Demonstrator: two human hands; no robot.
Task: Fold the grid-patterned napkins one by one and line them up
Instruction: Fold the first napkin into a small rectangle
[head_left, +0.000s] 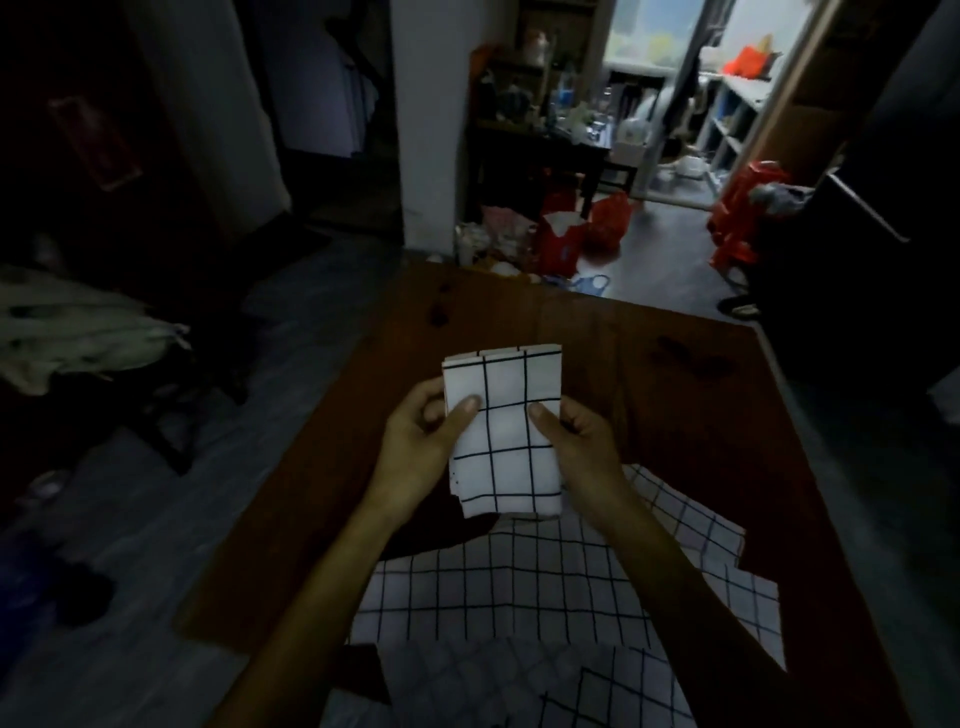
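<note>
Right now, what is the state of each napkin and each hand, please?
Folded napkin: folded small, held up above the table.
Unfolded napkins: spread flat on the table, overlapping.
Left hand: pinches the folded napkin's left edge.
Right hand: pinches its right edge.

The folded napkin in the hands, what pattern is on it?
White with a black grid, seen in the head view: folded napkin.

The folded napkin (501, 431) is matt white cloth printed with thin dark grid lines, its layered edges soft. The unfolded napkins (519, 592) nearer than it are the same matt cloth with a finer grid. Under them the bench (675, 374) is reddish-brown wood, smooth, faintly sheened, with darker knots.
</note>
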